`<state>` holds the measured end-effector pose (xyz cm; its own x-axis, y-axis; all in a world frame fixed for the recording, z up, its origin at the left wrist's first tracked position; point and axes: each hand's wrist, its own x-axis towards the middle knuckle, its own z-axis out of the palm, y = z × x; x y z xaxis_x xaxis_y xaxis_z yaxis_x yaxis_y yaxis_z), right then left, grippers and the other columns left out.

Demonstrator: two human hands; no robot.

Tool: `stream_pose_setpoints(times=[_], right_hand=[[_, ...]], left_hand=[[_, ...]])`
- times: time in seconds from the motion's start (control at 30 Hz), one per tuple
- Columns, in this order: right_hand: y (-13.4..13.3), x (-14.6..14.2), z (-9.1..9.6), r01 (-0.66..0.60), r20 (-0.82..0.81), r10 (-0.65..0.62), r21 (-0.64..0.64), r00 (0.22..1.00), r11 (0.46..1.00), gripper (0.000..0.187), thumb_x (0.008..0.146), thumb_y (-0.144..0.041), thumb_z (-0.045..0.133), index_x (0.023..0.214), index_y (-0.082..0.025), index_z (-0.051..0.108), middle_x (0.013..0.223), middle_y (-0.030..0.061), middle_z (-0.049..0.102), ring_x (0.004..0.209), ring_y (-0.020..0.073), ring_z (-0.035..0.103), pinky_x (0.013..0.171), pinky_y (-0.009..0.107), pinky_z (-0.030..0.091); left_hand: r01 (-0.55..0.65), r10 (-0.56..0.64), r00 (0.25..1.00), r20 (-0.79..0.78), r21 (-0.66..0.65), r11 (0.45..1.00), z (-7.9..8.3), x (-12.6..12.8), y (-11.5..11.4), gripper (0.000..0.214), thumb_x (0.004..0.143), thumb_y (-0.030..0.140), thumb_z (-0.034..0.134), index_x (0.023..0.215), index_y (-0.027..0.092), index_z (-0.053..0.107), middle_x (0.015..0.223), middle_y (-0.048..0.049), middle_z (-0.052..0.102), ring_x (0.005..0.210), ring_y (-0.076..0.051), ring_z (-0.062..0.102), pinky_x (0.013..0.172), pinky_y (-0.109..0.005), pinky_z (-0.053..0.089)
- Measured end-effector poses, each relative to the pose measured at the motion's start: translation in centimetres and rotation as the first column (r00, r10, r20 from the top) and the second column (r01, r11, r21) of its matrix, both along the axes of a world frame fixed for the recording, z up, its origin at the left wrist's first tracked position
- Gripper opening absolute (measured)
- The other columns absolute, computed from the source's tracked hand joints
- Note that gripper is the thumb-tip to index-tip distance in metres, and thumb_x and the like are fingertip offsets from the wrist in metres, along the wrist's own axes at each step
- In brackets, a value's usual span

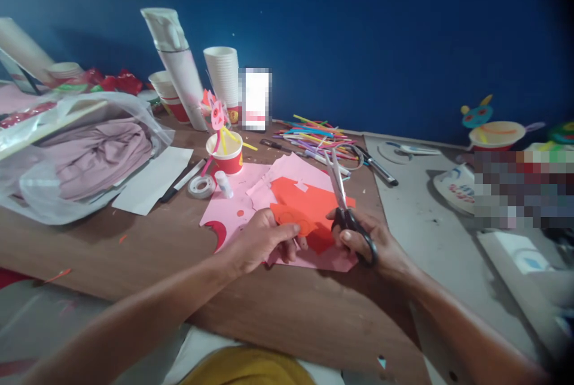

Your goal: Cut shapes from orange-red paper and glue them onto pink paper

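My left hand [264, 238] pinches a small orange paper piece [291, 217] between thumb and fingers; faint outlines seem drawn on it. In my right hand [368, 241] is a pair of scissors [339, 185] with black handles, its blades pointing up and away from me, slightly parted. The blades are apart from the piece in my left hand. Beneath both hands lie a larger orange-red paper sheet [314, 196] and pink paper [255, 176] with cut edges. A paper cup [228, 158] with a pink paper figure [218, 116] stands just beyond.
Behind lie several colourful pipe cleaners [314, 134], with a cutter knife [379, 167] to their right. A tape roll [201, 186] and a glue stick [223, 184] sit left of the papers. Stacked cups [223, 77] and a spray can [174, 68] stand near the blue wall; a plastic bag [89, 158] lies left.
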<state>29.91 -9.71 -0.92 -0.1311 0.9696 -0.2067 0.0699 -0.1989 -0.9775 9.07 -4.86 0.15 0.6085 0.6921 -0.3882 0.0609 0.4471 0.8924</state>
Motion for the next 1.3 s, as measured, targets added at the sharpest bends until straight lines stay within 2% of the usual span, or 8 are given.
stream_pose_setpoints(times=[0.1, 0.2, 0.33, 0.47, 0.6, 0.67, 0.87, 1.3], right_hand=[[-0.1, -0.8, -0.6, 0.041, 0.031, -0.04, -0.025, 0.999, 0.999, 0.046, 0.071, -0.044, 0.067, 0.103, -0.015, 0.053, 0.064, -0.0028, 0.051, 0.05, 0.0083, 0.046, 0.044, 0.019, 0.038], [-0.4, -1.2, -1.3, 0.037, 0.009, -0.037, 0.014, 0.999, 0.999, 0.041, 0.073, -0.039, 0.067, 0.104, -0.016, 0.053, 0.07, -0.0015, 0.053, 0.055, 0.0086, 0.048, 0.047, 0.019, 0.039], [-0.8, -1.3, -1.8, 0.027, 0.036, -0.03, 0.079, 0.999, 0.996, 0.038, 0.076, -0.039, 0.063, 0.107, -0.018, 0.053, 0.076, 0.0006, 0.054, 0.06, 0.0105, 0.049, 0.052, 0.021, 0.041], [-1.3, -1.3, -1.4, 0.003, 0.074, -0.012, 0.126, 0.997, 0.992, 0.041, 0.076, -0.046, 0.061, 0.106, -0.019, 0.052, 0.079, 0.0018, 0.053, 0.063, 0.012, 0.049, 0.055, 0.022, 0.041], [-2.1, -1.5, -0.4, -0.176, 0.133, 0.156, 0.152, 0.979, 0.973, 0.041, 0.079, -0.053, 0.053, 0.102, -0.02, 0.047, 0.077, 0.0017, 0.051, 0.065, 0.0134, 0.048, 0.056, 0.023, 0.041], [-2.5, -1.7, 0.0, -0.266, 0.15, 0.242, 0.171, 0.959, 0.949, 0.041, 0.081, -0.058, 0.046, 0.097, -0.02, 0.045, 0.074, 0.0013, 0.05, 0.064, 0.0137, 0.047, 0.056, 0.023, 0.041], [-2.8, -2.2, 0.3, -0.338, 0.199, 0.307, 0.146, 0.931, 0.93, 0.041, 0.084, -0.061, 0.036, 0.091, -0.02, 0.041, 0.077, 0.0018, 0.051, 0.063, 0.013, 0.046, 0.057, 0.024, 0.041], [-2.7, -2.8, 0.0, -0.364, 0.237, 0.331, 0.114, 0.914, 0.924, 0.042, 0.084, -0.061, 0.036, 0.088, -0.02, 0.041, 0.074, 0.0012, 0.049, 0.065, 0.0143, 0.045, 0.059, 0.025, 0.039]], left_hand=[[-0.022, 0.025, 0.998, -0.064, 0.041, 0.999, 0.0, 0.3, -0.5, 0.024, 0.077, 0.032, 0.056, 0.072, 0.01, 0.064, 0.052, -0.002, 0.06, 0.039, -0.007, 0.048, 0.035, -0.016, 0.032], [-0.085, 0.091, 0.993, -0.073, 0.087, 0.993, -0.1, 0.5, -0.8, 0.019, 0.075, 0.03, 0.059, 0.073, 0.012, 0.062, 0.056, 0.0007, 0.058, 0.042, -0.006, 0.047, 0.038, -0.016, 0.033], [-0.203, 0.205, 0.979, -0.018, 0.081, 0.976, 0.0, 0.6, -0.7, 0.022, 0.073, 0.029, 0.062, 0.059, 0.013, 0.055, 0.047, 0.0039, 0.049, 0.043, -0.006, 0.044, 0.041, -0.017, 0.034], [-0.295, 0.294, 0.955, 0.029, 0.039, 0.955, 0.7, 0.6, -1.4, 0.027, 0.073, 0.029, 0.061, 0.054, 0.011, 0.057, 0.05, -0.0014, 0.056, 0.046, -0.008, 0.049, 0.041, -0.017, 0.034], [-0.489, 0.502, 0.847, 0.174, -0.113, 0.865, 1.4, 1.5, -2.8, 0.019, 0.07, 0.027, 0.064, 0.06, 0.012, 0.058, 0.052, -0.0001, 0.056, 0.051, -0.01, 0.054, 0.047, -0.02, 0.042], [-0.536, 0.571, 0.788, 0.231, -0.2, 0.82, 1.6, 2.3, -3.2, 0.019, 0.07, 0.027, 0.066, 0.061, 0.012, 0.058, 0.054, 0.0003, 0.056, 0.052, -0.01, 0.054, 0.051, -0.021, 0.045], [-0.507, 0.579, 0.741, 0.341, -0.283, 0.814, 1.4, 3.2, -3.1, 0.016, 0.073, 0.022, 0.065, 0.063, 0.012, 0.06, 0.058, 0.0004, 0.057, 0.054, -0.008, 0.055, 0.056, -0.019, 0.047], [-0.476, 0.541, 0.786, 0.3, -0.265, 0.838, 0.6, 3.1, -3.2, 0.019, 0.075, 0.024, 0.063, 0.061, 0.013, 0.056, 0.054, 0.002, 0.054, 0.05, -0.009, 0.055, 0.052, -0.02, 0.047]])
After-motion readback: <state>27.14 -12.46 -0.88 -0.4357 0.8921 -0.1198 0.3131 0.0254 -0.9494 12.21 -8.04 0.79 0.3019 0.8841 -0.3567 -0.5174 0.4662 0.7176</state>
